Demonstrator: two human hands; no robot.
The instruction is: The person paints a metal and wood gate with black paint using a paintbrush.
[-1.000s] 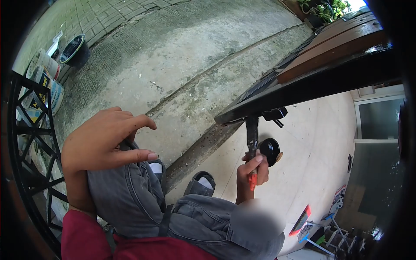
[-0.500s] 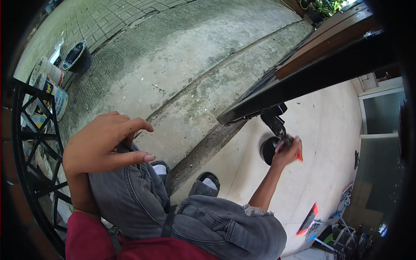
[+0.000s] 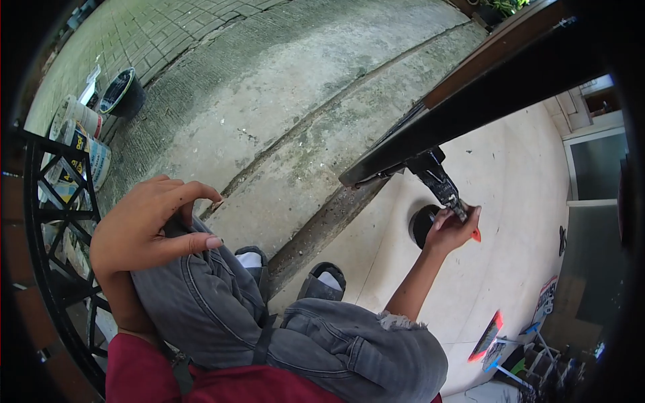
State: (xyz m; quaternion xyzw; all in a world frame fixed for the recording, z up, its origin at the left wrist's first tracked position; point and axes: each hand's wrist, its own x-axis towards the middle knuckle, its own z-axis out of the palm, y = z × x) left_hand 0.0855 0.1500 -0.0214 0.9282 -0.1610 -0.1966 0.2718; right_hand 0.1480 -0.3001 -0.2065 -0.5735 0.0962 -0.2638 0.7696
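My right hand (image 3: 453, 230) grips a paintbrush (image 3: 443, 187); its wide head is coated black and a bit of orange handle shows behind my fingers. The brush tip meets the underside of a long black beam (image 3: 497, 101), near its lower end. Just behind my right wrist a round black pot (image 3: 422, 225) stands on the pale tiled floor, partly covered by the hand. My left hand (image 3: 151, 225) hangs over my left knee in grey jeans (image 3: 201, 289), holding nothing, thumb and fingers apart.
A black metal lattice (image 3: 60, 215) rises close on my left. Beyond it stand paint buckets (image 3: 87, 158) and a dark bucket (image 3: 123, 94) on rough concrete. A narrow channel (image 3: 322, 235) divides concrete from tiles. Cluttered items, including a blue-handled tool (image 3: 510, 373), lie at lower right.
My right hand has shifted slightly to the right and up, and the brush has tilted against the beam's underside. The left hand stays over the knee.
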